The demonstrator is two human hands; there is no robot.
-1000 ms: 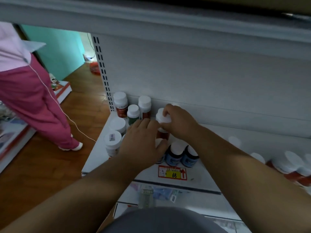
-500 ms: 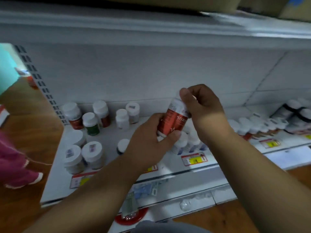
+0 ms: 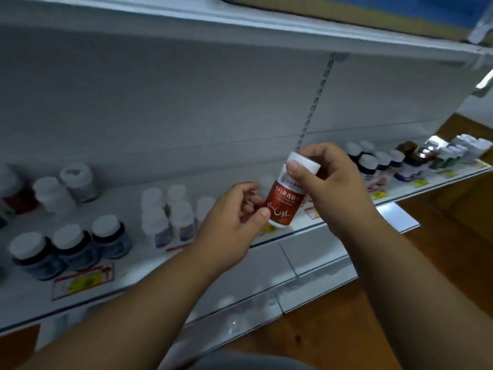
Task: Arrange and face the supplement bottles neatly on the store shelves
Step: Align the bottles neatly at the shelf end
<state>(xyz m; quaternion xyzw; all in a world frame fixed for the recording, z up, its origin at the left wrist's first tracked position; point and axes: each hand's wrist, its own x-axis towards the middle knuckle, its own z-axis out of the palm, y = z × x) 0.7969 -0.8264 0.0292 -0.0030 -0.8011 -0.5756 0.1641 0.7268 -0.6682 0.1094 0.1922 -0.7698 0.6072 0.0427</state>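
I hold a red-labelled supplement bottle with a white cap in the air in front of the white shelf. It tilts a little to the right. My left hand grips its lower body from the left, thumb on the label. My right hand pinches the cap from the right. On the shelf stand dark blue bottles at the left, white bottles with purple labels in the middle, and more dark bottles at the right.
An upper shelf overhangs the bay. Red-and-yellow price tags run along the shelf's front edge. A lower shelf juts out below, above a wooden floor. Mixed bottles crowd the far right end.
The view has swung right along the shelf, and the person in pink is out of sight. Both hands lifted the red bottle off the shelf and carried it right.
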